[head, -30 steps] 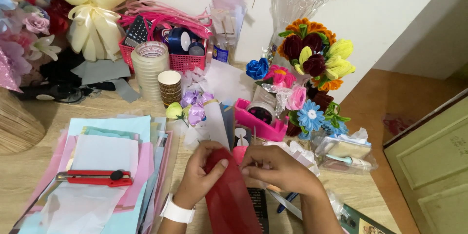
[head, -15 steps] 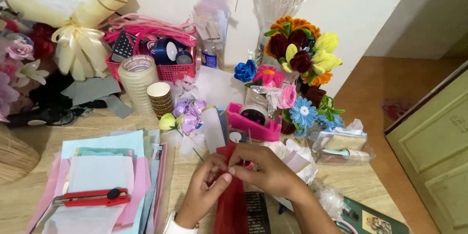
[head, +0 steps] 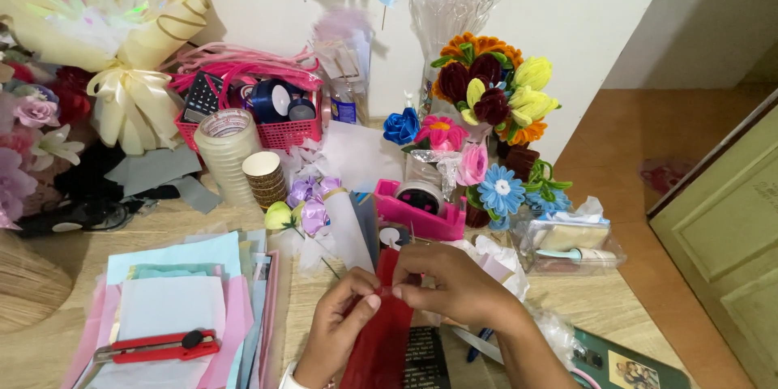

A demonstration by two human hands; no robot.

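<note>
both my grips pinch the top edge of the red strip, left hand and right hand touching — tug unevenly and it could tear or slip free.

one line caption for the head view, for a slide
Both hands pinch red fabric on a cluttered craft table.

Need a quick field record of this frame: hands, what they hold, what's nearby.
left hand: pinches top edge of the red sheet
right hand: pinches the same edge, fingertips meeting the left's
red sheet: hangs down between the hands, over the table
table: wooden, cluttered
left of hands: paper stack with red utility knife on top
behind hands: pink tape dispenser, flower bouquet
</note>
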